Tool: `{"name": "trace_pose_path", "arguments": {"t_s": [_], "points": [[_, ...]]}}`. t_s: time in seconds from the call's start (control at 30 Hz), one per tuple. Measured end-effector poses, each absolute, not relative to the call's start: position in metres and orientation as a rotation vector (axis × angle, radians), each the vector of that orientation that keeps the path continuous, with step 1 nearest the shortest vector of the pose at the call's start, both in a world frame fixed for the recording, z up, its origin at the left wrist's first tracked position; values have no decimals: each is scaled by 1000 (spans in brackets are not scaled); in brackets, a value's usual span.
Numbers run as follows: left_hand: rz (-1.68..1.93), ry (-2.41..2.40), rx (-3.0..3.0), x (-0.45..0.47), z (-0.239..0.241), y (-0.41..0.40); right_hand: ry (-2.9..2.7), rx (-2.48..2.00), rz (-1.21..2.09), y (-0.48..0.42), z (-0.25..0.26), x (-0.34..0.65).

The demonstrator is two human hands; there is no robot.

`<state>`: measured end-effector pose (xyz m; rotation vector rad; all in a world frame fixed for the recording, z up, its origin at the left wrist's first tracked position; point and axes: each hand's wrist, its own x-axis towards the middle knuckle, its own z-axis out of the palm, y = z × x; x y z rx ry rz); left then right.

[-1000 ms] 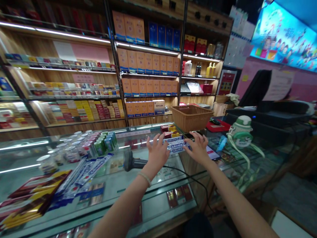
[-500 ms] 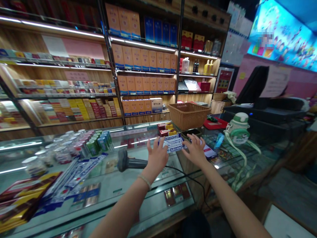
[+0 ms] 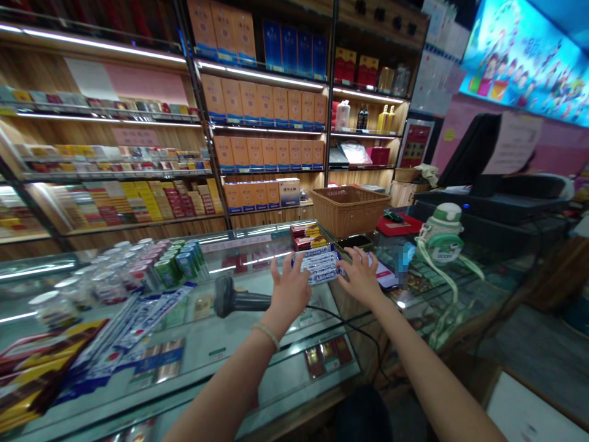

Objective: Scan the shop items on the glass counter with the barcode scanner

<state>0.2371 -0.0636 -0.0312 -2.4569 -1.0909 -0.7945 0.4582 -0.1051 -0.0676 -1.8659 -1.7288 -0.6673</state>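
Observation:
A small stack of blue-and-white cartons lies on the glass counter, in front of red-and-yellow packs. My left hand is against the stack's left end, fingers spread and curled onto it. At the stack's right end is my right hand, fingers likewise bent against it. Both hands squeeze the cartons between them. A black barcode scanner rests just left of my left hand, its cable running under my arm.
A wicker basket stands behind the cartons. Small cans and long blue and red-yellow cartons cover the counter's left. A white-green bottle with strap and a register screen are at right. Stocked shelves fill the back wall.
Both hands stayed on the ends of the blue-and-white cartons and closed in a little. The view shifted slightly, so everything sits a bit higher and further left.

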Motion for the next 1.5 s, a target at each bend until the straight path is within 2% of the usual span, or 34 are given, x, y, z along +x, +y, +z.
{"name": "trace_pose_path", "arguments": {"t_s": [0.53, 0.97, 1.5], "points": [[-802, -1082, -2423, 237, -34, -62, -1759, -1841, -796, -101, -75, 462], [-902, -1121, -2428, 237, -26, -61, -1830, -1828, -764, -103, -70, 459], [-919, -1212, -2291, 176, 20, -56, -1903, -1619, -823, -83, -6, 382]]}}
